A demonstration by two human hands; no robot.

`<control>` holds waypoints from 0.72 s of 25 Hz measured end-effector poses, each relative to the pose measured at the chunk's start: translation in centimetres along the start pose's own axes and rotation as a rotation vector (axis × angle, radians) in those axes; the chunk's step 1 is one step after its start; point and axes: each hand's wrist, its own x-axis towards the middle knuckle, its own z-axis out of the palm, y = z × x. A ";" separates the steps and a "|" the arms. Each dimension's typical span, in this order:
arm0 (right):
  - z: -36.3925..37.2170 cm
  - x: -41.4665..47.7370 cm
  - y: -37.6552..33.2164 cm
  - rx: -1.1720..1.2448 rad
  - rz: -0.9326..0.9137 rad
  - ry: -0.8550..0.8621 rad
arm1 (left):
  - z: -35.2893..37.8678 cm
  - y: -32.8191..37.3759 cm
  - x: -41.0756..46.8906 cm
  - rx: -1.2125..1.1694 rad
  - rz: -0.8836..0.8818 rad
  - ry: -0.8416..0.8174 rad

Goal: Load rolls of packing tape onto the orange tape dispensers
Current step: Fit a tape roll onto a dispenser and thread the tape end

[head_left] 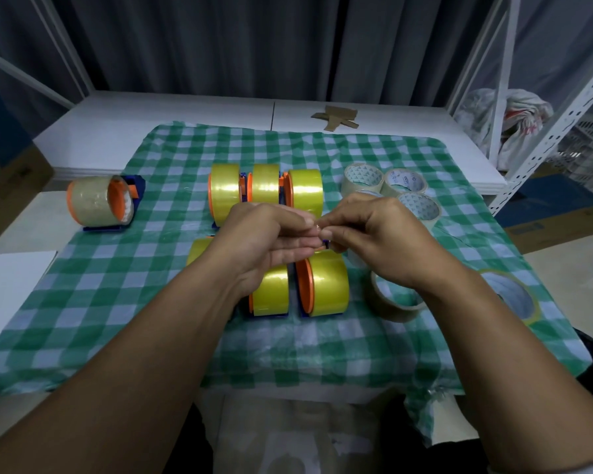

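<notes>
Green-and-white checked cloth [117,302] is spread over a white worktop [185,111], and two bare forearms are stretched across it from the near edge. Above the middle of the cloth the left hand [261,237] and the right hand [380,241] are brought together, fingertips touching. A small piece [318,229] is pinched between them, too small to be identified. The right hand's fingers are curled, while the lower fingers of the left hand are held nearly straight.

Directly beneath the hands a front row of orange dispensers [307,285] is stood on the cloth, two of them side by side and each fitted with a yellow roll. A third yellow roll [197,249] is largely hidden behind the left forearm. Near the right wrist a loose clear roll [391,311] is laid flat, and a yellow-edged roll [514,292] is partly covered by the right forearm.

Farther back, a back row of three loaded dispensers [266,183] is lined up, with a cluster of loose clear rolls [362,177] to its right. A separate dispenser [93,200] carrying a clear roll is set on the bare worktop just off the cloth's left edge.

At the far side, cardboard scraps [336,118] are seen before a dark curtain [220,39]. White metal shelving [555,124] holding a bundled bag [507,121] is placed to the right.
</notes>
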 end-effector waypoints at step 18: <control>0.1 0.0 -1.2 0.533 0.237 0.143 | 0.3 0.1 0.5 -0.019 0.093 -0.061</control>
